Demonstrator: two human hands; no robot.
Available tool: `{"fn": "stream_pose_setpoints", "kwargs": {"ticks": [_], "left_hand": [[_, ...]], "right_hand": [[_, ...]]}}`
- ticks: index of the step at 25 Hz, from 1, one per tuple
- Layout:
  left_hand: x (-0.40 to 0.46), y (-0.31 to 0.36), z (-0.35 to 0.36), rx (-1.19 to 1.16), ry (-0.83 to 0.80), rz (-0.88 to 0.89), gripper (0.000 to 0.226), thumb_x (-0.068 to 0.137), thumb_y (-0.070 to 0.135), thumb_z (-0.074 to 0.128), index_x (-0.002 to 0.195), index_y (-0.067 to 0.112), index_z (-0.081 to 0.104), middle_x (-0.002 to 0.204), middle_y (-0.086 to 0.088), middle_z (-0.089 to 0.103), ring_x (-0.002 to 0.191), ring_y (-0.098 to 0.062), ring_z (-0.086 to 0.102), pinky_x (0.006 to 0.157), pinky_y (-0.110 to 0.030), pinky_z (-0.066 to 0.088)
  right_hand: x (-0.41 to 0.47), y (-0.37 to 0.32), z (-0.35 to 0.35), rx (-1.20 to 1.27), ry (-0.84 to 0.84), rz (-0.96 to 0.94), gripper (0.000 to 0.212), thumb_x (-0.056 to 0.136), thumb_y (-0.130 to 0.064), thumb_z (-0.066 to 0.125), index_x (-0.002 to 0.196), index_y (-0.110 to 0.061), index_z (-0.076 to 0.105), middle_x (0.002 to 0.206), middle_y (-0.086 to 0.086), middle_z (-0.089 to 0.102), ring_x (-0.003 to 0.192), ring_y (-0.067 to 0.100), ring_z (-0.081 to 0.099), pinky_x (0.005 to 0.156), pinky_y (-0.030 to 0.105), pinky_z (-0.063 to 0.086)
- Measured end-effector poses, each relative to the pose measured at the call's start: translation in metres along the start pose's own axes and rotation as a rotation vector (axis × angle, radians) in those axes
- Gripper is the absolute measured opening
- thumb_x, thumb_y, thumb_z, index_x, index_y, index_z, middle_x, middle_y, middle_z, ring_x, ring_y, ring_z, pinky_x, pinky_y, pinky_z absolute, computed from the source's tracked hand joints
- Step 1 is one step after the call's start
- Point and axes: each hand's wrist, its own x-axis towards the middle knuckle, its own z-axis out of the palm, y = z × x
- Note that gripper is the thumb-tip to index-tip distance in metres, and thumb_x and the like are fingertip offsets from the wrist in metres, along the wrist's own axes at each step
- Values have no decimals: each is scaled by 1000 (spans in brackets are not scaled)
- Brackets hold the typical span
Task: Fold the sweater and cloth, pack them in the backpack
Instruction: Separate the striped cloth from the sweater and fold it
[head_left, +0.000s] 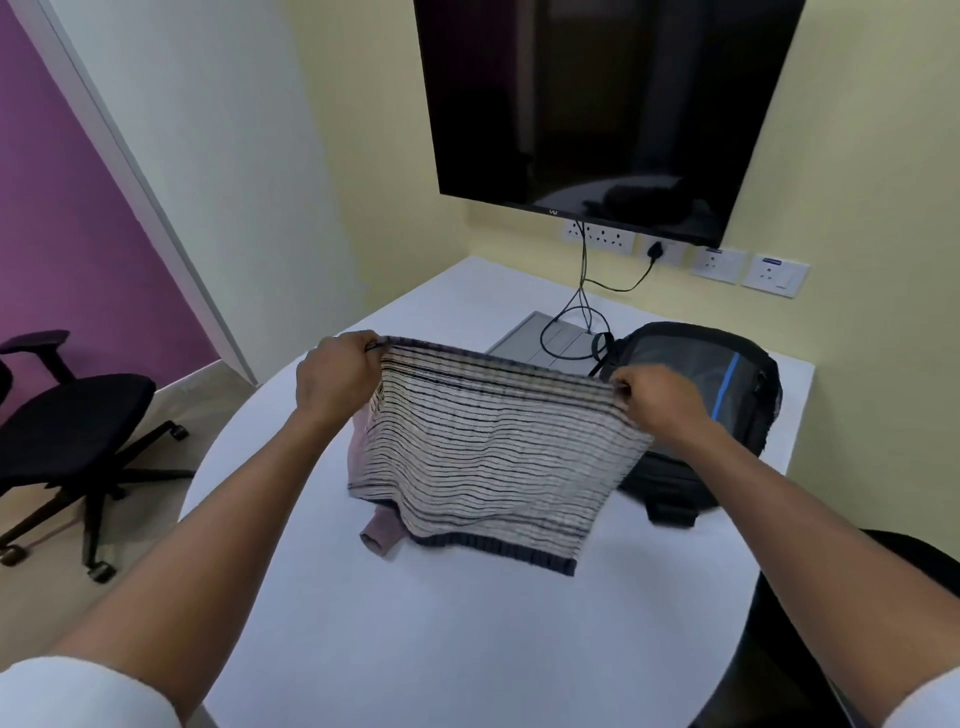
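Head view, looking forward and down, table close

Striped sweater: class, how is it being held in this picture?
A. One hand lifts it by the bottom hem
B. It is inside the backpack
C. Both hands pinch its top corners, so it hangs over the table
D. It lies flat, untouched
C: the left hand and right hand each pinch a top corner of the striped sweater, which hangs above the table.

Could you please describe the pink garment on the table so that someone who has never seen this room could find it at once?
Start at the white table below the wall-mounted screen. Left of the black backpack, both hands hold up a striped sweater. The pink garment lies beneath it, showing only at its left and lower edge; it is plain dusty pink with a ribbed cuff, not striped.
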Motion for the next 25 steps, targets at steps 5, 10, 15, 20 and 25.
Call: {"fn": "stream_pose_setpoints", "kwargs": {"ticks": [5, 10, 15, 20, 25], "left_hand": [[17, -12, -15, -243, 110, -79, 31, 92, 29, 37, 104, 28, 66, 83, -6, 70, 76, -35, 68, 68, -37, 52], [-29, -12, -12, -349, 398, 20, 28, 90, 10, 42, 107, 21, 62, 74, -6, 64, 66, -29, 52, 59, -32, 34], [-142, -72, 59, -336, 177, -15, 37, 83, 9, 45, 109, 29, 63, 85, 1, 70, 76, -28, 63, 63, -30, 39], [-223, -139, 128, -237, -312, 28, 38, 92, 9, 53, 113, 37, 68, 100, 8, 72, 79, -18, 68, 68, -30, 49], [-266, -178, 155, -128, -642, 35, 20, 93, 19, 61, 82, 36, 65, 94, 6, 70, 85, -20, 67, 63, -25, 40]], "right_hand": [[4, -18, -39, 44, 346, 92, 30, 86, 2, 46, 90, -20, 65, 87, 6, 67, 70, 24, 50, 52, 29, 24], [-38, -35, -48, 88, 675, 154, 46, 76, 5, 46, 107, -19, 70, 93, 5, 70, 84, 33, 61, 59, 30, 35], [-140, -26, 41, 165, 506, 254, 52, 80, 8, 50, 120, -21, 67, 107, 4, 69, 99, 32, 57, 72, 39, 49], [-218, 11, 161, 215, 56, 256, 52, 85, 15, 47, 124, -12, 68, 119, 10, 69, 109, 31, 60, 87, 39, 52], [-278, 40, 226, 214, -168, 330, 56, 77, 18, 51, 110, -21, 76, 105, 3, 73, 97, 24, 65, 83, 39, 56]]}}
